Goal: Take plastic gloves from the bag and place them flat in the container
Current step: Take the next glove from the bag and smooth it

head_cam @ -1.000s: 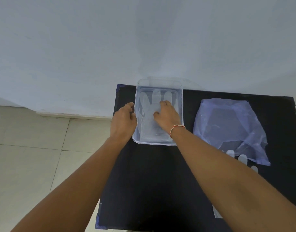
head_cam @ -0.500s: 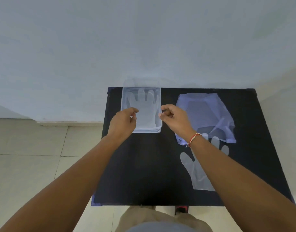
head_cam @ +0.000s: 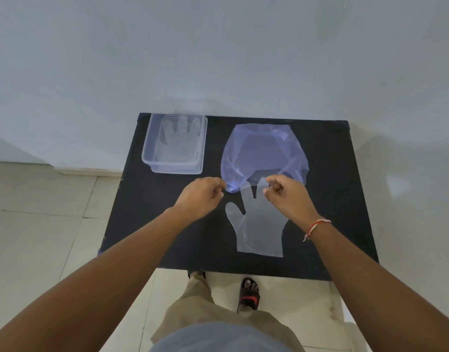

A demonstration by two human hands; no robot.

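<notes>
A clear plastic glove (head_cam: 260, 226) lies flat on the black table (head_cam: 167, 224), cuff toward me, its fingertips reaching the mouth of the blue plastic bag (head_cam: 264, 151). My left hand (head_cam: 201, 198) pinches the bag's bunched near-left corner. Over the glove's fingers, my right hand (head_cam: 288, 196) is curled, and its thumb and forefinger appear to pinch one fingertip at the bag's mouth. The clear container (head_cam: 146, 158) stands at the table's far left corner with another glove (head_cam: 178, 141) lying flat inside it.
The table stands against a pale wall, with tiled floor (head_cam: 40, 224) to its left. My legs and a sandalled foot (head_cam: 248, 292) are at the table's near edge. Bare black tabletop shows between the container and my left hand.
Both hands have left the container and moved back and right to the bag's mouth. The camera has pulled back, so the whole table and the glove outside the bag show.
</notes>
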